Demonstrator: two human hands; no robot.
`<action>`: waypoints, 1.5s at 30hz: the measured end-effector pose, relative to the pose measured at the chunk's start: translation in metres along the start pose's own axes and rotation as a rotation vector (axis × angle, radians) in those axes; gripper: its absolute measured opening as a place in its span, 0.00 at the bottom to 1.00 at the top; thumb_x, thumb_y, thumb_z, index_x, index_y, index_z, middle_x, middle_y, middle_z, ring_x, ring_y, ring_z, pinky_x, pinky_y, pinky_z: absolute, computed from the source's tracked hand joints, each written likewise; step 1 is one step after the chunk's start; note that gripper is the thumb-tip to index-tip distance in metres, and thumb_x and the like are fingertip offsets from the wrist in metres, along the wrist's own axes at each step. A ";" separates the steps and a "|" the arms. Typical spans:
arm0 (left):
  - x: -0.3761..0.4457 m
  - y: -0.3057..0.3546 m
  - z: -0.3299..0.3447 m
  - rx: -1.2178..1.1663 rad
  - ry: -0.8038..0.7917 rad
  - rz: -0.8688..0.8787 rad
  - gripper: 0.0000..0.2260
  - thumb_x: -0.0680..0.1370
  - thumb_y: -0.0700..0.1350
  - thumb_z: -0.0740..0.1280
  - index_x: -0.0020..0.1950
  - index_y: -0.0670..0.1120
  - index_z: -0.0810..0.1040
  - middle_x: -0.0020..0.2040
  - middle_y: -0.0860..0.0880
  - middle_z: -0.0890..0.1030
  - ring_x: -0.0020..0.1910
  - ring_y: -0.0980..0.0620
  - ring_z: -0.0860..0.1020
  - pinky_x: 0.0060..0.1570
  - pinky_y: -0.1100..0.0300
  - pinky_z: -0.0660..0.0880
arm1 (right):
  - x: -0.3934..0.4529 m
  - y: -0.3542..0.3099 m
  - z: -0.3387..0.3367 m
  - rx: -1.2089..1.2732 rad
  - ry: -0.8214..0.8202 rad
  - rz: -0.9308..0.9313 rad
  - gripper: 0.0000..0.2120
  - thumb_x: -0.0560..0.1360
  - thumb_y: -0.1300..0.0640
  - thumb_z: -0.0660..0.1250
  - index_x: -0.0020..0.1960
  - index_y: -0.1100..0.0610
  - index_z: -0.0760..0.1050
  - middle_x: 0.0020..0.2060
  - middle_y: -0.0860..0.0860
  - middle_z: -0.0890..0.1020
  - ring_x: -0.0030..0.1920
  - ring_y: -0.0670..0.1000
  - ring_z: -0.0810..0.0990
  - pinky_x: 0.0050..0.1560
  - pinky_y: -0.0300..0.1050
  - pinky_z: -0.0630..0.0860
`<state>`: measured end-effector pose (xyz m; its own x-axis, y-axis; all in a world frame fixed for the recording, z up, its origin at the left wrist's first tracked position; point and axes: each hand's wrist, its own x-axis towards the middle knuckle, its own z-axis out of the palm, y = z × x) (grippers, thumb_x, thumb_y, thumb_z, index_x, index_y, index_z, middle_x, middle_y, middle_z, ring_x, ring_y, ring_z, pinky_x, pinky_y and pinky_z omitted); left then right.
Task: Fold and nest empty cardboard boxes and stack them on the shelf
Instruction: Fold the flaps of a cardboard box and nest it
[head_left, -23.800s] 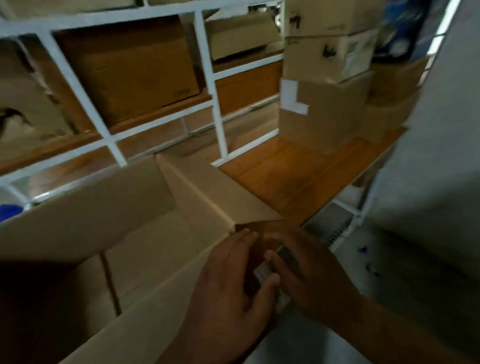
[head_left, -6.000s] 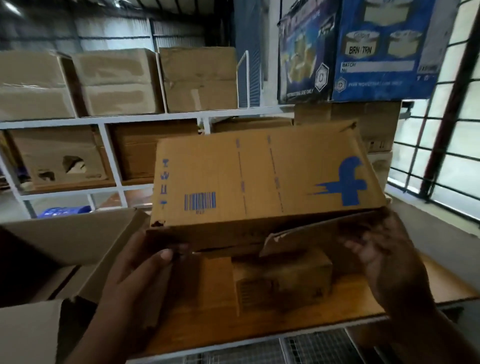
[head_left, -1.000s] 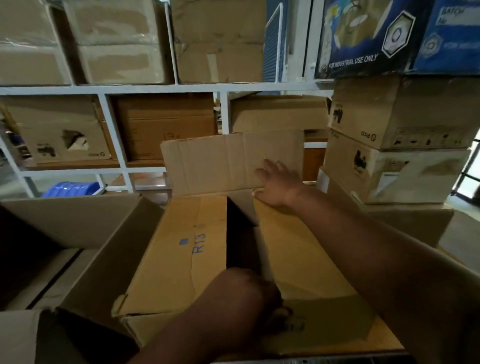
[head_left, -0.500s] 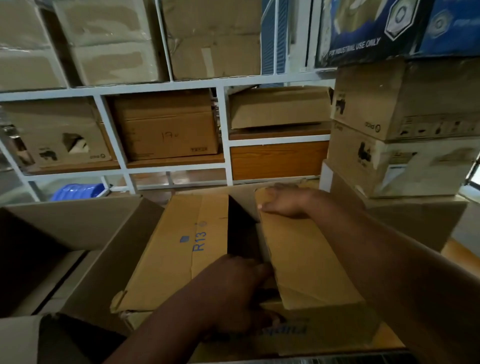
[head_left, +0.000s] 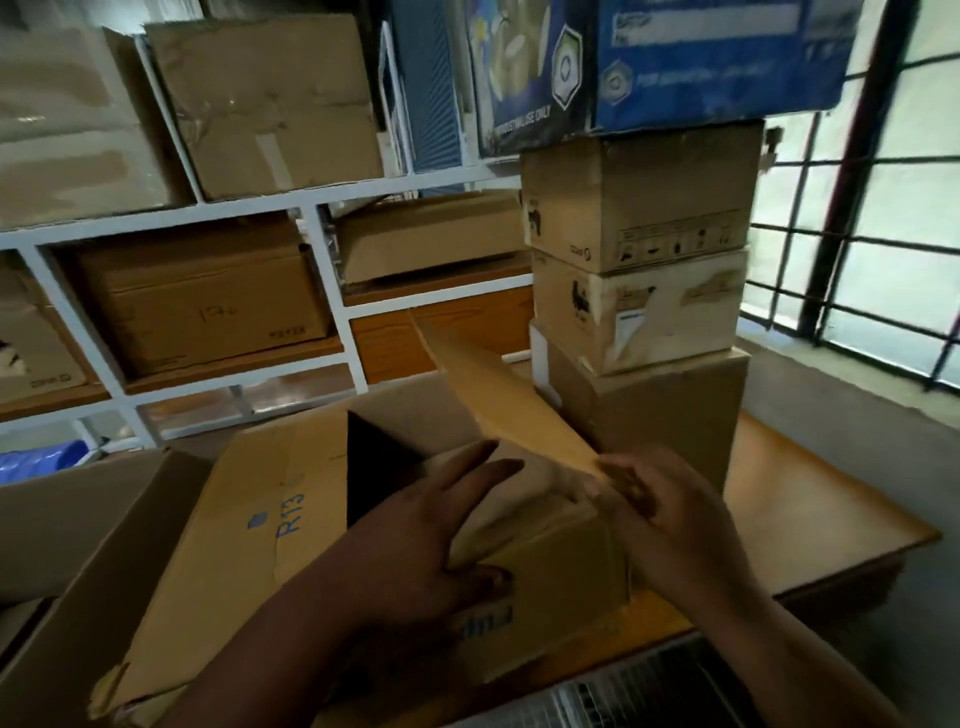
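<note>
Fingers (head_left: 478, 467) of left hand (head_left: 415, 545) spread flat atop one R13 box (head_left: 249, 525); right hand (head_left: 670, 509) fingers loosely curled, pinching its raised flap (head_left: 498, 384). Three-box stack (head_left: 639, 291) beside.

L hand (head_left: 441, 525) flat, fingers spread — R hand (head_left: 670, 514) beside it, fingers curled.

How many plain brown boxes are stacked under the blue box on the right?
3: top box, taped middle box, and bottom box on the wooden shelf, under the blue box. Others may be hidden behind.
</note>
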<state>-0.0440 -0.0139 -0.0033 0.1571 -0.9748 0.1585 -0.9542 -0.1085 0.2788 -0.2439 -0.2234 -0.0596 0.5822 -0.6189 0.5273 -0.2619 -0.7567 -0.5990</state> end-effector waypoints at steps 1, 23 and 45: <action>0.008 0.005 0.003 0.029 -0.011 0.003 0.42 0.77 0.69 0.71 0.83 0.71 0.49 0.84 0.71 0.45 0.77 0.64 0.62 0.72 0.64 0.65 | -0.001 0.009 0.003 0.005 0.070 0.052 0.18 0.81 0.28 0.59 0.54 0.39 0.80 0.49 0.37 0.81 0.49 0.37 0.79 0.43 0.41 0.75; 0.011 0.007 0.006 0.256 -0.270 -0.075 0.23 0.81 0.70 0.63 0.68 0.57 0.81 0.51 0.54 0.85 0.48 0.54 0.81 0.49 0.56 0.76 | 0.049 -0.048 0.008 -0.333 -0.736 -0.320 0.28 0.78 0.22 0.52 0.68 0.37 0.73 0.64 0.36 0.77 0.63 0.42 0.75 0.62 0.50 0.77; -0.174 -0.030 -0.068 0.727 0.034 -0.724 0.22 0.81 0.66 0.64 0.71 0.57 0.78 0.76 0.49 0.72 0.82 0.44 0.59 0.77 0.25 0.51 | 0.020 -0.133 0.097 -0.325 -0.850 -0.705 0.10 0.84 0.34 0.56 0.61 0.33 0.71 0.56 0.39 0.79 0.58 0.43 0.79 0.54 0.46 0.77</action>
<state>-0.0251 0.1721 0.0249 0.7532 -0.6234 0.2099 -0.5491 -0.7716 -0.3212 -0.1226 -0.1146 -0.0283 0.9768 0.2117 0.0326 0.2137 -0.9733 -0.0838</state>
